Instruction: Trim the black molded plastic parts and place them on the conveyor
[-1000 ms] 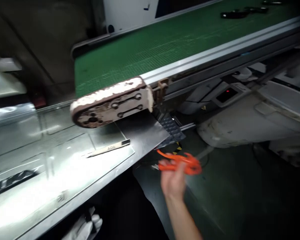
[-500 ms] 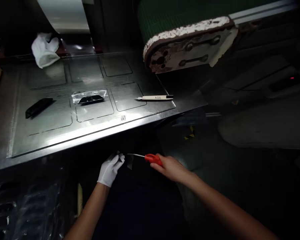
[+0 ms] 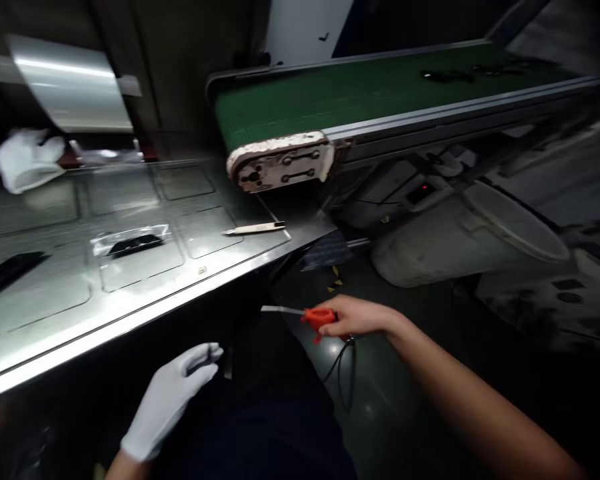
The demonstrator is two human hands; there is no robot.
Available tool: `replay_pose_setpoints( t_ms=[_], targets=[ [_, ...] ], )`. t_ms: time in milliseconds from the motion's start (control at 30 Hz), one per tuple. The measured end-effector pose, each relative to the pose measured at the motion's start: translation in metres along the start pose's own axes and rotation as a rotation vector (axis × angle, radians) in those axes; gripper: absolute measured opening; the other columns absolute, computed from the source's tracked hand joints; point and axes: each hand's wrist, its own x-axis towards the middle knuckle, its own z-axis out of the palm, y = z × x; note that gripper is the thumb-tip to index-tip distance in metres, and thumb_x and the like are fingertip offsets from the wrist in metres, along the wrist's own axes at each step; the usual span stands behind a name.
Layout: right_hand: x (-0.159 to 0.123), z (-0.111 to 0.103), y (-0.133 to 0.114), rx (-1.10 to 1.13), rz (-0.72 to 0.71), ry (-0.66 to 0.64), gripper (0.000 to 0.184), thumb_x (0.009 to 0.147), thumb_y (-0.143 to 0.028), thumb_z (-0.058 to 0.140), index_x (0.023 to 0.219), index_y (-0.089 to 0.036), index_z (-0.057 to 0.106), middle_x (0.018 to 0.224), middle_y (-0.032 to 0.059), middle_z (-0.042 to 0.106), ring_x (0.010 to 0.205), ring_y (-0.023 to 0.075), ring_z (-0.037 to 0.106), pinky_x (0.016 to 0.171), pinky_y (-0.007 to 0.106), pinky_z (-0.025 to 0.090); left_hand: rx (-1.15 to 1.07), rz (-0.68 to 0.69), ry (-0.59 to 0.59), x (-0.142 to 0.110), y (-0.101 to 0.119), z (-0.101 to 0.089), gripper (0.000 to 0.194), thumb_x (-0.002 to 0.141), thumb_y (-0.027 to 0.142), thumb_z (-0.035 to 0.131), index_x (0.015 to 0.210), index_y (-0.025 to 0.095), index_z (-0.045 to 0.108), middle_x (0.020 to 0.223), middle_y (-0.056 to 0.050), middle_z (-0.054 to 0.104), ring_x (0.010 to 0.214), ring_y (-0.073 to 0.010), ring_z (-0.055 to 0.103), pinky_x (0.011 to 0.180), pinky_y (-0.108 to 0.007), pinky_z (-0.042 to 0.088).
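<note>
My right hand (image 3: 357, 316) is bare and closed around an orange-handled tool (image 3: 318, 315). Its thin metal nozzle (image 3: 279, 310) points left, and a black hose (image 3: 341, 363) hangs from the grip. My left hand (image 3: 169, 395), in a white glove, is lower and to the left, below the edge of the metal table (image 3: 145, 313). Its thumb and fingertips pinch a small dark piece (image 3: 203, 363). The nozzle tip and my left hand are well apart.
On the table lie a black part in a clear bag (image 3: 130, 241), a bare black part (image 3: 7, 270), a white pen-like cutter (image 3: 255, 229) and a white cloth (image 3: 25, 163). A green conveyor belt (image 3: 355, 93) ends over the table's right corner. A white bin (image 3: 455, 243) stands on the floor.
My left hand has dropped down and left, away from the nozzle tip it was close to. My right hand still grips the orange tool. The view has lifted toward the conveyor.
</note>
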Motion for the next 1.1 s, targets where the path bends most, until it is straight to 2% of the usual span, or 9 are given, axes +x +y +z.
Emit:
replay_pose_setpoints(
  t_ms=[167,300,367,467,533,600,733,833,1100],
  targets=[
    [0.007,-0.034,0.043,0.125,0.027,0.65,0.055,0.092,-0.055,0.059,0.128,-0.014,0.069,0.135,0.0132,0.07,0.129,0.0279,0.062,0.108,0.034,0.047,-0.889,0.227,0.107,-0.036,0.063,0.018,0.03,0.089,0.028,0.076,0.118,0.028,0.071,0.118,-0.002,0.077,0.115,-0.0276,0.072,0.107,-0.044,0.057],
    [0.077,-0.016,0.064,0.244,0.103,0.985,0.067,0.092,-0.059,0.051,0.136,-0.01,0.058,0.139,0.0209,0.064,0.133,0.0333,0.058,0.114,0.046,0.041,-1.07,0.519,0.084,-0.042,0.108,0.035,0.029,0.086,0.029,0.081,0.113,0.026,0.072,0.114,-0.002,0.077,0.1,-0.0228,0.076,0.099,-0.042,0.063],
    [0.114,-0.002,0.066,0.297,0.14,0.959,0.06,0.088,-0.059,0.054,0.12,-0.01,0.067,0.116,0.0218,0.074,0.119,0.0372,0.065,0.105,0.051,0.047,-1.082,0.564,0.078,-0.039,0.119,0.036,0.026,0.089,0.03,0.078,0.114,0.028,0.072,0.118,-0.001,0.076,0.103,-0.0208,0.075,0.099,-0.039,0.063],
    [0.141,0.017,0.054,0.349,0.103,0.688,0.043,0.085,-0.057,0.059,0.078,-0.016,0.071,0.069,0.0145,0.072,0.076,0.0318,0.071,0.074,0.043,0.056,-1.074,0.58,0.077,-0.037,0.126,0.034,0.024,0.092,0.03,0.076,0.116,0.03,0.071,0.124,0.0,0.075,0.108,-0.0192,0.074,0.103,-0.036,0.06],
    [0.133,0.027,0.03,0.371,0.014,0.456,0.04,0.086,-0.054,0.063,0.069,-0.018,0.07,0.063,0.0097,0.071,0.061,0.0245,0.068,0.061,0.035,0.054,-1.062,0.581,0.077,-0.036,0.13,0.035,0.025,0.092,0.031,0.076,0.117,0.031,0.071,0.127,0.0,0.074,0.111,-0.0195,0.074,0.104,-0.036,0.059],
    [0.109,0.031,-0.007,0.374,-0.13,0.311,0.032,0.089,-0.05,0.066,0.082,-0.02,0.075,0.077,0.006,0.075,0.067,0.0202,0.068,0.063,0.03,0.053,-1.04,0.581,0.071,-0.033,0.133,0.039,0.025,0.093,0.032,0.076,0.117,0.031,0.072,0.128,0.0,0.074,0.113,-0.0208,0.073,0.105,-0.037,0.059],
    [0.052,0.022,-0.1,0.334,-0.665,0.387,0.018,0.098,-0.033,0.066,0.111,-0.023,0.073,0.093,0.0019,0.07,0.078,0.0128,0.065,0.072,0.024,0.051,-0.964,0.571,0.095,-0.023,0.136,0.048,0.027,0.092,0.032,0.076,0.118,0.035,0.072,0.13,0.001,0.074,0.116,-0.025,0.072,0.105,-0.041,0.059],
    [0.035,0.015,-0.15,0.247,-0.933,0.399,0.016,0.101,-0.025,0.064,0.112,-0.017,0.072,0.091,0.0019,0.067,0.076,0.0103,0.062,0.068,0.022,0.048,-0.817,0.549,0.244,-0.016,0.135,0.048,0.027,0.089,0.035,0.079,0.116,0.034,0.075,0.128,-0.001,0.075,0.116,-0.0271,0.072,0.103,-0.039,0.06],
    [0.073,0.031,-0.163,-0.023,-0.955,0.393,0.015,0.105,-0.019,0.048,0.102,-0.016,0.062,0.094,0.0028,0.065,0.078,0.014,0.059,0.071,0.03,0.045,-0.507,0.452,0.438,-0.012,0.136,0.028,0.033,0.079,0.033,0.088,0.109,0.023,0.079,0.113,-0.009,0.079,0.106,-0.0299,0.075,0.1,-0.041,0.06]
  ],
)
